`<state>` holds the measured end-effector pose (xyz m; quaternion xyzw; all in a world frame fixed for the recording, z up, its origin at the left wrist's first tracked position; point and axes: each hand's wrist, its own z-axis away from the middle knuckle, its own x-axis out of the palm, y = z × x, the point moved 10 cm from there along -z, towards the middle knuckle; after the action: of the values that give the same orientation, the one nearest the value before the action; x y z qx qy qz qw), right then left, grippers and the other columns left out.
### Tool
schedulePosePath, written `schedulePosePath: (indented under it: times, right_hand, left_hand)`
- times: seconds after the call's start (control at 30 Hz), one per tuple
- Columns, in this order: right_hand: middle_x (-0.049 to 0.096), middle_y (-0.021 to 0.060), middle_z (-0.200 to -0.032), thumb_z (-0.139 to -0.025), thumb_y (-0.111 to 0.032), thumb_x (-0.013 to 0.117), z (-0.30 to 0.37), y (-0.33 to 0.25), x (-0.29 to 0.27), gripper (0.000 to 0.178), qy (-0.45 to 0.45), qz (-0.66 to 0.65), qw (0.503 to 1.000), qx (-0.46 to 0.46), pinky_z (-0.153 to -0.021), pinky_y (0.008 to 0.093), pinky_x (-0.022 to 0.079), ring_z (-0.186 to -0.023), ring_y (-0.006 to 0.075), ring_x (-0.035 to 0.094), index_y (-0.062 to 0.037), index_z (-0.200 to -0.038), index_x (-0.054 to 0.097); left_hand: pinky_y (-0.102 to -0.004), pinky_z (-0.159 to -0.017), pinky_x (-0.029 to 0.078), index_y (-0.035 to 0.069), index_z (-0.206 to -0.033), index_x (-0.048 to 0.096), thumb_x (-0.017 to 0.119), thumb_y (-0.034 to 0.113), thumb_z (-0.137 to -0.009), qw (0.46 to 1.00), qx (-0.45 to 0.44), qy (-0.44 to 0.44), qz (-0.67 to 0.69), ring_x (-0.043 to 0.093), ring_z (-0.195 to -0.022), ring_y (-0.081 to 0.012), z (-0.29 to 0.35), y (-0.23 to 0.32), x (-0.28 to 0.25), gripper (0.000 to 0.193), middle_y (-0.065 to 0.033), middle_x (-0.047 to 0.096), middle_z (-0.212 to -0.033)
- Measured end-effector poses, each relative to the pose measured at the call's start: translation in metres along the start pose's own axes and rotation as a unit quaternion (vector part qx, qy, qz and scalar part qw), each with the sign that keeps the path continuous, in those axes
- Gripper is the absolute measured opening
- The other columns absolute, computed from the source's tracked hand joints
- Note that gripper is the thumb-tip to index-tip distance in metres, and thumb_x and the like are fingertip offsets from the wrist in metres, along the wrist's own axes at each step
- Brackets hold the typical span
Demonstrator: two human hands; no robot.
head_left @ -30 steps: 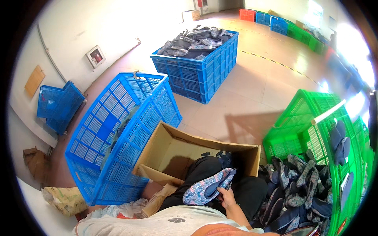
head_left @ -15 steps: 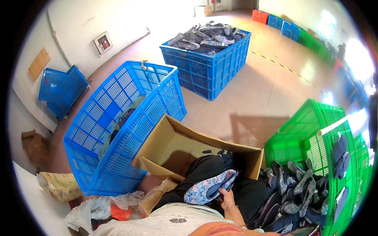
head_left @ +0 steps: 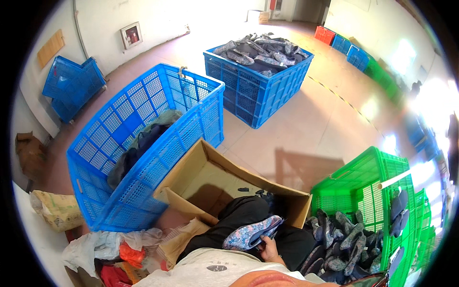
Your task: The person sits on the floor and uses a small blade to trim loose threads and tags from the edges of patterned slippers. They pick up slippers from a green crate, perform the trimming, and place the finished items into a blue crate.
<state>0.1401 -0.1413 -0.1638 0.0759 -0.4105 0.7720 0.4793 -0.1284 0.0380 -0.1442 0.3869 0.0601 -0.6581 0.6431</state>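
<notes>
My right hand (head_left: 268, 249) is closed on the edge of a floral fabric slipper (head_left: 246, 235), blue with pink and white flowers and a dark inside. The slipper lies across my lap, over my black trousers, its rounded end toward the left. My left hand does not show. Just beyond my knees stands an open cardboard box (head_left: 224, 162) with a few small dark pieces inside. Close on the right, a green crate (head_left: 344, 174) is tipped toward me, and a heap of dark floral slippers (head_left: 351, 239) lies at its opening.
At the left stands a large blue crate (head_left: 191, 122) with dark cloth inside. Farther off, another blue crate (head_left: 260, 95) is heaped with slippers. Plastic bags (head_left: 98, 248) and a paper sack (head_left: 57, 210) lie at lower left. More crates (head_left: 356, 57) line the right wall.
The view has shifted, showing more of the blue crate's inside and the bags at lower left. The slipper stays in my right hand and now lies slightly flatter and lower over my lap.
</notes>
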Motion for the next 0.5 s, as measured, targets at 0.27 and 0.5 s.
schedulePosePath:
  times: [0.27,0.5]
  right_hand:
    - [0.061,-0.0020,-0.084,-0.085,-0.008,0.066,0.001,-0.001,0.009,0.020,0.017,-0.012,1.000,0.014,-0.048,0.0265,0.036,-0.061,0.0134,0.053,-0.0145,-0.101,0.058]
    - [0.062,-0.0011,-0.088,-0.085,-0.008,0.065,-0.007,0.004,0.000,0.021,0.001,-0.013,1.000,0.017,-0.052,0.0270,0.042,-0.068,0.0145,0.058,-0.0127,-0.105,0.058]
  left_hand:
    - [-0.0395,-0.098,0.045,0.002,-0.127,0.058,0.062,0.050,-0.086,1.000,0.001,-0.006,0.005,0.057,-0.114,-0.0345,0.001,-0.001,-0.005,0.064,-0.0197,0.060,-0.124]
    - [-0.0389,-0.101,0.044,0.002,-0.131,0.057,0.063,0.054,-0.084,1.000,0.005,-0.013,0.006,0.057,-0.119,-0.0345,0.000,0.004,-0.008,0.070,-0.0194,0.059,-0.129]
